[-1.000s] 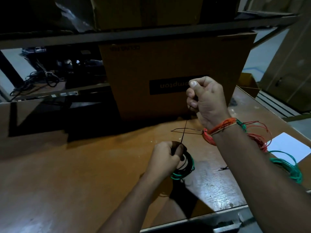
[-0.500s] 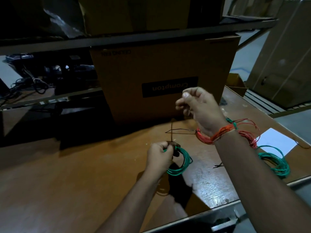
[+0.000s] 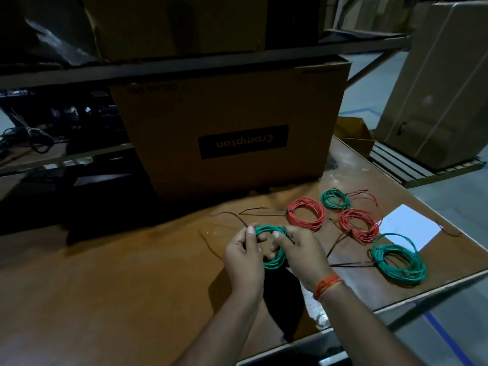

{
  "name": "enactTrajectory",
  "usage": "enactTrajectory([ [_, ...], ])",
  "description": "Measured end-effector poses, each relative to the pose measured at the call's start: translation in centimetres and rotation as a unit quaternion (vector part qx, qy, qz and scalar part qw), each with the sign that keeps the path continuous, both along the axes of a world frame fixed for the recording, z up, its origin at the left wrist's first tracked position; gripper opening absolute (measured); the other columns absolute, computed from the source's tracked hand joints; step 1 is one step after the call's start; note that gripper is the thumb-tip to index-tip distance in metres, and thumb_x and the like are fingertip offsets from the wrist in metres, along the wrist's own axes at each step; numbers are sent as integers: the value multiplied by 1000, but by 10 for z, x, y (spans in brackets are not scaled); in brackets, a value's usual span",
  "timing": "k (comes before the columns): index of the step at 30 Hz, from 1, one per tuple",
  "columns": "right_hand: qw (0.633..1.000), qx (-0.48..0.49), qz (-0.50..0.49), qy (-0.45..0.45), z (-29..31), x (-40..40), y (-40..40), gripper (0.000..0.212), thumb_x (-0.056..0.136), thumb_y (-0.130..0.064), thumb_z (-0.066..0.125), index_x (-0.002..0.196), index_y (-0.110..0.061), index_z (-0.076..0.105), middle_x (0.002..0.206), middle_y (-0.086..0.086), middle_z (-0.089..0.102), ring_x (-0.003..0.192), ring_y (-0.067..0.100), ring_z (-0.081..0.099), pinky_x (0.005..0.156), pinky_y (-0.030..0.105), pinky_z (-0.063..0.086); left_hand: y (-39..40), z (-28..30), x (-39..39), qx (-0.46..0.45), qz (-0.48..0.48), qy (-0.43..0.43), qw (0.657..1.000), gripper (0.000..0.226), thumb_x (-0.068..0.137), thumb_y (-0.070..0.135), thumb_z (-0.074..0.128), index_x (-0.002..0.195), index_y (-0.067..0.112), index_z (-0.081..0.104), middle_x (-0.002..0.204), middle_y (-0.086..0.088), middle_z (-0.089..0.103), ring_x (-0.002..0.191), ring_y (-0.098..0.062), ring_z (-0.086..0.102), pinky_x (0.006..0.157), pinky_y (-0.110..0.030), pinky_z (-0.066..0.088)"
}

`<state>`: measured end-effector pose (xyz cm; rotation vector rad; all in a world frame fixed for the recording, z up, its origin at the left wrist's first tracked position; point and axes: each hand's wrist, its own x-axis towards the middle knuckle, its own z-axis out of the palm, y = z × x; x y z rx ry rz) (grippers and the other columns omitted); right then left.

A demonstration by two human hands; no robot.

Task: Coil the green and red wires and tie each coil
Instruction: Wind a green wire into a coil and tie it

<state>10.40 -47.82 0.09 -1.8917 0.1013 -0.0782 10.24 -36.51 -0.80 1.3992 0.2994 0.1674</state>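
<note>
Both hands hold a small green wire coil just above the wooden table. My left hand grips its left side, thumb on the upper rim. My right hand grips its right side. A thin dark tie trails from the coil's upper left. On the table to the right lie a red coil, a second red coil, a small green coil and a large green coil, with dark tie ends sticking out.
A big brown Crompton carton stands at the back of the table under a metal shelf. A white sheet lies near the table's right edge. The table's front edge runs close below my arms. More cartons stand on the floor at right.
My right hand has come down from pulling the dark tie upward and now grips the green coil beside my left hand. The camera has tilted down and right.
</note>
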Motion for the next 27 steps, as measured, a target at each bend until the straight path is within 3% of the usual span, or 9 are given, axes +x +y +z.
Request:
enactTrajectory([
  [2, 986, -151, -39, -52, -7, 3, -7, 21, 97, -17, 55, 81, -20, 68, 68, -1, 67, 65, 12, 64, 62, 31, 50, -13, -3, -1, 2, 10, 19, 1000, 22, 105, 25, 52, 101, 29, 73, 74, 5, 72, 55, -2, 55, 60, -29, 50],
  [4, 972, -211, -49, -94, -9, 5, -10, 24, 99, -19, 53, 118, -23, 67, 78, -4, 69, 72, 12, 65, 64, 25, 47, -24, -5, 2, -16, 33, 44, 998, 24, 105, 25, 53, 99, 31, 75, 73, 6, 71, 61, -6, 57, 65, -31, 51],
  [7, 975, -206, -7, -88, -15, 6, -12, 58, 102, -27, 47, 156, -29, 26, 93, 0, 70, 80, 14, 66, 71, 33, 55, -29, -9, 12, -37, 68, 63, 995, 26, 105, 26, 52, 97, 28, 77, 78, 5, 71, 71, -11, 63, 72, -33, 56],
  [10, 967, -240, 39, -75, -24, 12, -25, 45, 103, -27, 45, 147, -22, 46, 110, 5, 72, 99, 20, 67, 84, 38, 55, -40, -11, 12, -45, 97, 59, 992, 28, 106, 24, 50, 96, 26, 76, 70, 7, 69, 59, -6, 57, 62, -27, 51],
  [14, 969, -236, 45, -62, -21, 18, -40, 23, 101, -24, 48, 114, -19, 66, 90, 4, 72, 83, 21, 67, 74, 37, 54, -54, -14, 10, -53, 91, 75, 992, 27, 107, 26, 48, 98, 26, 73, 71, 7, 68, 55, -4, 53, 57, -25, 48],
  [16, 964, -260, 45, -24, -15, 28, -45, 18, 101, -20, 47, 103, -15, 65, 82, 3, 66, 78, 22, 64, 67, 35, 49, -51, -21, 20, 35, 61, 98, 993, 27, 105, 34, 48, 91, 25, 70, 79, 4, 73, 69, -13, 67, 70, -38, 59],
  [19, 941, -336, 44, 17, -13, 44, -45, 23, 103, -19, 45, 107, -8, 65, 96, 10, 61, 93, 30, 62, 67, 29, 38, -42, -23, 32, 145, -23, 131, 980, 23, 104, 29, 51, 88, 20, 63, 81, 2, 75, 80, -21, 72, 83, -45, 60],
  [23, 934, -328, 94, 101, -8, 64, -41, 35, 103, -14, 44, 135, -2, 55, 134, 22, 55, 121, 38, 57, 74, 23, 54, -24, -19, 37, 373, -78, 146, 913, 20, 94, 36, 63, 93, 18, 72, 79, 5, 72, 75, -14, 69, 64, -29, 56],
  [27, 880, -438, 122, 134, 8, 69, -43, 32, 104, -26, 48, 133, -17, 60, 132, 12, 54, 124, 29, 50, 101, 35, 46, -12, -8, 37, 476, -165, 166, 848, 36, 94, 44, 62, 75, 16, 74, 59, 5, 71, 54, -5, 64, 49, -24, 45],
])
